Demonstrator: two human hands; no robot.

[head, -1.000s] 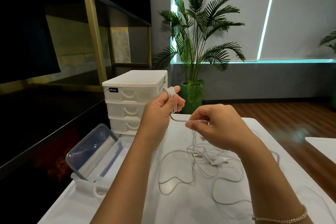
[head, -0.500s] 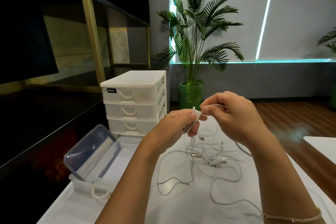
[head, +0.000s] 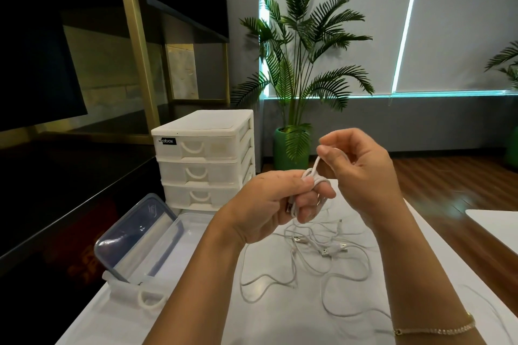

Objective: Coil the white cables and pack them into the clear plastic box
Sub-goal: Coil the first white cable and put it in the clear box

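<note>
Coil: held in left hand; right hand, just above-right, pinches its tail, which runs upward.

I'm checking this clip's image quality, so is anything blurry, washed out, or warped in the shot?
Head view: both hands and the coiled cable are fairly sharp; the bright window strips glow with a cyan fringe; the shelving on the left is nearly black; wide-angle distortion tilts the gold post.

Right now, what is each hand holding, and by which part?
Left hand grips the coiled part of a white cable, loops wound round its fingers. Right hand pinches the same cable's free strand just above the coil.
</note>
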